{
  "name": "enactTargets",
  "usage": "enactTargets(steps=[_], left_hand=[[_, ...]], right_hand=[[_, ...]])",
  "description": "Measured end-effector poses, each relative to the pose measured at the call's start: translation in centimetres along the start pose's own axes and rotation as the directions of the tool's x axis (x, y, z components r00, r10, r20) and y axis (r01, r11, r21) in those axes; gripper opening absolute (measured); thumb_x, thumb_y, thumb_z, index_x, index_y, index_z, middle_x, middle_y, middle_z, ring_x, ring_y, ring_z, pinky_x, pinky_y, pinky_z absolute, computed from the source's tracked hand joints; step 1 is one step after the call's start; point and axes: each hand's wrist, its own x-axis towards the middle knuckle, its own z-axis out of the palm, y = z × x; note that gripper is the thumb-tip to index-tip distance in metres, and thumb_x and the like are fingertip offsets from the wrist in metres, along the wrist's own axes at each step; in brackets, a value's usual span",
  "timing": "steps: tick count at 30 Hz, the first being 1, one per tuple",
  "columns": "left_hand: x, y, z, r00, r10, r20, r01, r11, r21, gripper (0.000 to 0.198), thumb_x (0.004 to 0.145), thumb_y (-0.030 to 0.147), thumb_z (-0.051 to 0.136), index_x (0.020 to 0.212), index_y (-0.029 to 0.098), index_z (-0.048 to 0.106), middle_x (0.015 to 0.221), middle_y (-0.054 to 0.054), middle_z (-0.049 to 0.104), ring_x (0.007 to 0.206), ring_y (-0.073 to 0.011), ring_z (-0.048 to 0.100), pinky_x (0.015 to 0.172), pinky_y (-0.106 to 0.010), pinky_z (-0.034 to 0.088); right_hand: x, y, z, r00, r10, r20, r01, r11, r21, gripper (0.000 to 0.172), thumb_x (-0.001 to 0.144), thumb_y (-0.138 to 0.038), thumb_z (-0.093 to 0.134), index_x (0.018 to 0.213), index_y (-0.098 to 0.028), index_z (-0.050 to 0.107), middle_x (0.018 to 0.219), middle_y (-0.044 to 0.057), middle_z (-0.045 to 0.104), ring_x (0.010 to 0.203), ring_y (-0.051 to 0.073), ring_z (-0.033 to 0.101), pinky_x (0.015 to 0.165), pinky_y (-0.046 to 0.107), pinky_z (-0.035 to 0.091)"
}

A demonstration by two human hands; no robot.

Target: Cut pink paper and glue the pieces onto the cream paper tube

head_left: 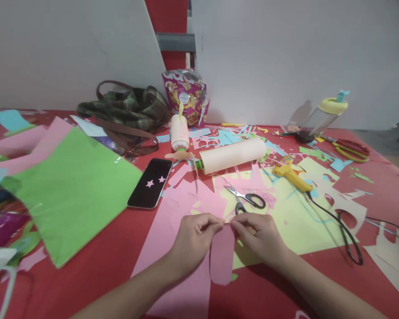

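A pink paper strip [222, 259] with rounded lower corners hangs between my hands. Its top edge is pinched on one side by my left hand [195, 239] and on the other by my right hand [262, 237], thumbs against fingertips. Just beyond my right hand lie black-handled scissors [252, 199], blades partly apart. Under my left hand spreads a larger sheet of pink paper [173, 226], and pale yellow paper [295, 230] lies to the right. Further back, a cream paper-wrapped cylinder [234, 155] rests on its side near another cream cylinder [180, 130].
A phone [150, 184] with two pink stars on it lies left of centre, beside green sheets [76, 190]. On the right are a yellow glue gun [292, 175] with a black cord, red-handled shears [352, 148] and a clear bottle-like piece [324, 117]. A plaid bag [129, 106] and snack bag [186, 97] stand behind.
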Motion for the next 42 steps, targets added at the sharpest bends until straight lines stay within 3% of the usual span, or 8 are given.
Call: enactTargets(steps=[6,13,24,30,34,37,40,42], left_hand=[[0.1,0.0,0.2,0.999,-0.048,-0.022,0.047,0.998,-0.049,0.014,0.071,0.016,0.052,0.067,0.016,0.066,0.068,-0.001,0.067,0.065,-0.0138,0.06,0.061,-0.021,0.046],[0.4,0.3,-0.2,0.998,-0.062,0.025,0.064,0.996,-0.065,0.02,0.076,0.027,0.05,0.07,0.014,0.063,0.068,-0.002,0.065,0.064,-0.0134,0.058,0.057,-0.02,0.045],[0.0,0.7,-0.2,1.0,0.006,0.022,-0.006,1.0,-0.025,0.022,0.078,0.028,0.047,0.071,0.013,0.063,0.066,-0.003,0.063,0.063,-0.0136,0.057,0.058,-0.02,0.043],[0.3,0.0,0.0,0.998,-0.049,0.038,0.052,0.996,-0.078,0.02,0.076,0.03,0.05,0.08,0.013,0.059,0.076,-0.005,0.064,0.07,-0.0154,0.059,0.063,-0.023,0.046],[0.4,-0.1,0.1,0.994,-0.082,0.076,0.09,0.989,-0.121,0.02,0.073,0.027,0.053,0.088,0.014,0.055,0.074,-0.005,0.064,0.069,-0.0155,0.06,0.064,-0.024,0.046],[0.4,0.1,0.1,0.992,-0.093,0.089,0.104,0.986,-0.129,0.023,0.075,0.025,0.051,0.095,0.015,0.05,0.066,-0.002,0.063,0.064,-0.0145,0.059,0.06,-0.023,0.045],[0.2,0.1,0.1,0.991,-0.069,0.115,0.08,0.993,-0.087,0.027,0.076,0.024,0.049,0.102,0.016,0.046,0.064,-0.001,0.062,0.062,-0.0141,0.058,0.059,-0.023,0.043],[0.1,0.1,0.1,0.988,-0.035,0.149,0.043,0.998,-0.048,0.028,0.078,0.024,0.045,0.105,0.017,0.044,0.064,0.0,0.061,0.063,-0.0142,0.057,0.061,-0.024,0.042]], right_hand=[[-0.2,0.0,0.0,0.998,-0.059,0.0,0.059,0.998,-0.026,0.021,0.078,-0.018,0.043,0.066,-0.018,0.06,0.054,0.0,0.06,0.05,0.01,0.053,0.05,0.019,0.041],[-0.2,0.4,0.0,0.997,0.004,-0.075,-0.005,1.0,-0.008,0.022,0.078,-0.02,0.043,0.063,-0.018,0.059,0.053,0.0,0.059,0.05,0.011,0.054,0.049,0.02,0.041],[0.0,0.2,-0.2,0.997,-0.014,-0.079,0.011,0.999,-0.037,0.021,0.077,-0.017,0.043,0.062,-0.018,0.057,0.052,0.0,0.059,0.048,0.011,0.054,0.048,0.02,0.04],[-0.1,0.4,0.0,0.994,0.03,-0.107,-0.025,0.998,0.056,0.021,0.079,-0.02,0.042,0.061,-0.018,0.053,0.05,0.0,0.057,0.046,0.011,0.054,0.047,0.019,0.042],[0.0,1.0,0.2,0.988,0.102,-0.116,-0.08,0.98,0.18,0.019,0.08,-0.023,0.041,0.067,-0.017,0.053,0.056,0.002,0.058,0.05,0.012,0.055,0.048,0.02,0.044],[0.0,1.0,0.3,0.993,0.084,-0.083,-0.062,0.97,0.234,0.01,0.076,-0.019,0.046,0.083,-0.017,0.053,0.07,0.004,0.061,0.061,0.013,0.059,0.056,0.022,0.048],[0.1,0.8,0.4,0.999,0.018,-0.037,-0.009,0.974,0.225,0.032,0.068,-0.014,0.054,0.099,-0.018,0.046,0.084,0.005,0.061,0.076,0.015,0.059,0.066,0.024,0.048],[0.1,0.7,0.5,1.0,-0.022,0.011,0.02,0.979,0.201,0.038,0.067,-0.013,0.055,0.103,-0.019,0.044,0.083,0.004,0.061,0.075,0.014,0.059,0.066,0.024,0.047]])
